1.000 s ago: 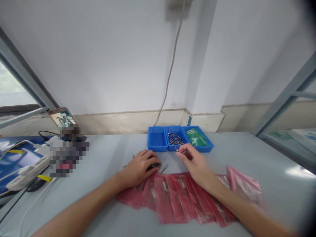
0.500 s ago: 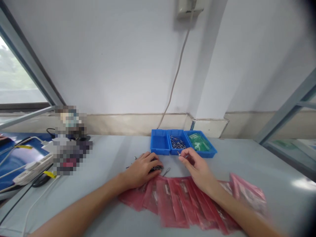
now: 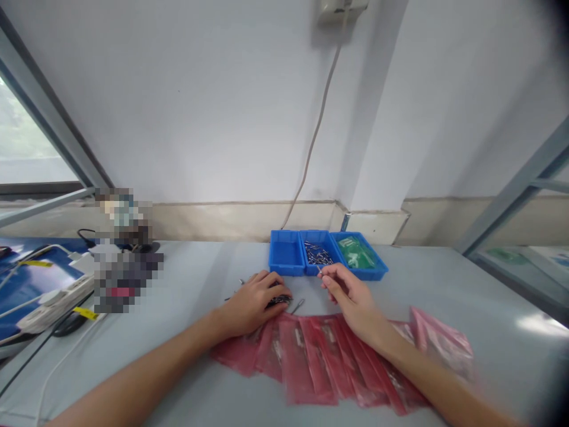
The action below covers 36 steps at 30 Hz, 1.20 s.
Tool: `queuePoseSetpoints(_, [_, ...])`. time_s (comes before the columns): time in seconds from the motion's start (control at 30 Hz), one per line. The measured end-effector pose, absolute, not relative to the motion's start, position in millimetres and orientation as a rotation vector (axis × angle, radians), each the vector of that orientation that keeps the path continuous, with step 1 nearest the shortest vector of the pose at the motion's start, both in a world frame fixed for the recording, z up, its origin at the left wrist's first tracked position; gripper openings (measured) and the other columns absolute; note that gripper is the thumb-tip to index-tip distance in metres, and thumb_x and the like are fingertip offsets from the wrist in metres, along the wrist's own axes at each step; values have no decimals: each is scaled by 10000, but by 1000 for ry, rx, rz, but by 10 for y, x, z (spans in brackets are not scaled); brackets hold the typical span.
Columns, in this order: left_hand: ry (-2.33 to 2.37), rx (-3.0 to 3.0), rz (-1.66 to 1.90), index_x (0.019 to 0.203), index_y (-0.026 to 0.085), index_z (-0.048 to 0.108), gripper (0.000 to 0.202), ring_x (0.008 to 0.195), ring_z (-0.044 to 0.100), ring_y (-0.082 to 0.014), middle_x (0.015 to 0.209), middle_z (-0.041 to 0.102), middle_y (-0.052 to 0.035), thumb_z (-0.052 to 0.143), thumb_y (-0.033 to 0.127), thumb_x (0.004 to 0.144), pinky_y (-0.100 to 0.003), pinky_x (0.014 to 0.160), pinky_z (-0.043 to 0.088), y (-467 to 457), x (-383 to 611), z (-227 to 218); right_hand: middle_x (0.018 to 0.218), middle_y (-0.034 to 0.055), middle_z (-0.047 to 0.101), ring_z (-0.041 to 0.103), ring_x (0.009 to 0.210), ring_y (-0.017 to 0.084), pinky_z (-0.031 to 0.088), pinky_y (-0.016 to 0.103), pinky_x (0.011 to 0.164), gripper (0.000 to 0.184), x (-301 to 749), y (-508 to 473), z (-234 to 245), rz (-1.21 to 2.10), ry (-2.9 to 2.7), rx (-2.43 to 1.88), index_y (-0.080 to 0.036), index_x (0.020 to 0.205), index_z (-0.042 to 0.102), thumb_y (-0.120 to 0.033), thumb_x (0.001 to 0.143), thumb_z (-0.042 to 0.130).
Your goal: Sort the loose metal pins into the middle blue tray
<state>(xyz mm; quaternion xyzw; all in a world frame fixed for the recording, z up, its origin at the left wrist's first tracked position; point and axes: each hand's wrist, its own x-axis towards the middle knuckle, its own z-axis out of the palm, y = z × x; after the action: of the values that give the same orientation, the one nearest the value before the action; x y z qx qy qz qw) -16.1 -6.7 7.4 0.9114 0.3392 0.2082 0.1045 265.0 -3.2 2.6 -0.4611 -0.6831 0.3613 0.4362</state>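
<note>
My left hand [image 3: 253, 299] lies curled on the grey table [image 3: 191, 279] over a dark bundle of small parts [image 3: 279, 300], fingers pressed down on it. My right hand [image 3: 349, 290] hovers just in front of the blue trays, thumb and forefinger pinching a small metal pin [image 3: 319, 270]. The middle blue tray [image 3: 320, 256] holds several metal pins. The left blue tray [image 3: 284, 258] looks empty, and the right blue tray [image 3: 361, 255] holds green pieces. A fan of red plastic bags [image 3: 320, 350] lies under both wrists. A loose metal pin [image 3: 297, 306] rests between my hands.
At the left sit a white power strip [image 3: 53, 299], black cables [image 3: 66, 325] and a blue sheet [image 3: 26, 279], with a blurred-out object [image 3: 124, 261] beside them. A cable [image 3: 317, 127] runs down the wall behind the trays. A metal frame [image 3: 511, 196] stands at the right.
My right hand has drawn slightly back from the middle tray with a pin pinched in it. My left hand stays on the dark bundle. The camera has tilted a little.
</note>
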Motion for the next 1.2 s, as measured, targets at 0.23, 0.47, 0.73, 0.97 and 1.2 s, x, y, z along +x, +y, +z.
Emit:
queuePoseSetpoints(0.23, [1004, 2680, 605, 1280, 253, 707, 211, 1145, 595, -262, 1238, 650, -77, 580, 321, 1126, -438, 1033, 509, -70, -162, 85, 891, 7, 621, 582, 808, 211, 470, 338, 745, 140, 2629, -97, 129, 733, -1748, -1130, -254, 979, 612, -373, 1046, 642])
queuePoseSetpoints(0.47, [1008, 2678, 586, 1283, 253, 706, 210, 1156, 590, -260, 1255, 644, -75, 586, 318, 1124, -444, 1051, 505, -67, -170, 83, 916, 9, 622, 585, 839, 212, 466, 335, 756, 160, 2624, -109, 182, 765, -1738, -1106, -255, 958, 626, -391, 1025, 680])
queuePoseSetpoints(0.73, [990, 2677, 583, 1278, 252, 699, 206, 1148, 589, -261, 1267, 634, -83, 566, 307, 1131, -444, 1037, 518, -50, -174, 60, 793, -16, 596, 518, 642, 150, 446, 298, 651, 348, 2604, -147, 250, 1237, -1595, -1068, -225, 982, 702, -548, 1059, 600])
queuePoseSetpoints(0.97, [989, 2679, 581, 1269, 258, 710, 218, 1166, 589, -265, 1286, 637, -82, 545, 315, 1138, -454, 1045, 522, -38, -175, 42, 944, 7, 648, 564, 775, 186, 473, 317, 732, 148, 2629, -168, 243, 871, -1703, -1107, -259, 1037, 643, -405, 1056, 624])
queuePoseSetpoints(1.2, [993, 2686, 581, 1265, 261, 710, 210, 1171, 594, -267, 1288, 640, -84, 557, 315, 1134, -450, 1037, 529, -46, -172, 50, 832, -16, 585, 527, 696, 166, 440, 296, 637, 280, 2638, -149, 251, 975, -1602, -1137, -244, 923, 611, -495, 1043, 648])
